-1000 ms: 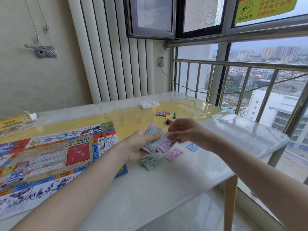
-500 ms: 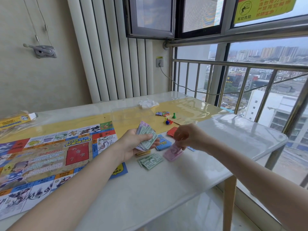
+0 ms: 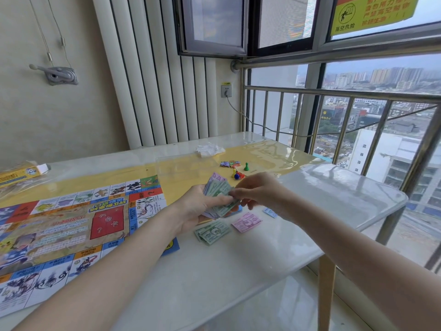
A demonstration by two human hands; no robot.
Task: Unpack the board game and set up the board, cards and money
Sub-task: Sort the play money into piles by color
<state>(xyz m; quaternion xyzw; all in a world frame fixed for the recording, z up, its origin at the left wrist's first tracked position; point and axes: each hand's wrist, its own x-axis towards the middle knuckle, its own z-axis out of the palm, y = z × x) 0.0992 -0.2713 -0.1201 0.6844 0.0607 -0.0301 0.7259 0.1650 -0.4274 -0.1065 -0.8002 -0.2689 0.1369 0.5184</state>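
**Sorting the Money: Notes Fanned, Piles Just Begun**

Between your two hands sits the wad of play money (image 3: 218, 192), a loose fan of green and purple notes raised just above the table (image 3: 238, 271). Your left hand (image 3: 198, 209) curls round the bottom of the wad, thumb across the front. Your right hand (image 3: 257, 192) comes in from the other side, fingertips pinching the edge of a green note at the top of the fan.

Below them, two sorted piles lie flat: a green pile (image 3: 212, 232) close to your left wrist and a pink pile (image 3: 247, 221) just beside it, apart but near. A small blue slip (image 3: 270, 212) lies a little farther right. The board (image 3: 71, 223) is already spread out on your left, and the pawns (image 3: 238, 173) and a few small cards (image 3: 229, 164) wait beyond your hands.

Now the risks. That fan is loose, so a pull on one note could drag its neighbours out and scatter them across the glossy tabletop. Thin notes cling, so you may draw two and lay a wrong colour on a pile. The pink pile and the blue slip sit towards the open table edge on your right, and the window above looks ajar; a draught or a sweep of your right forearm could push them off.
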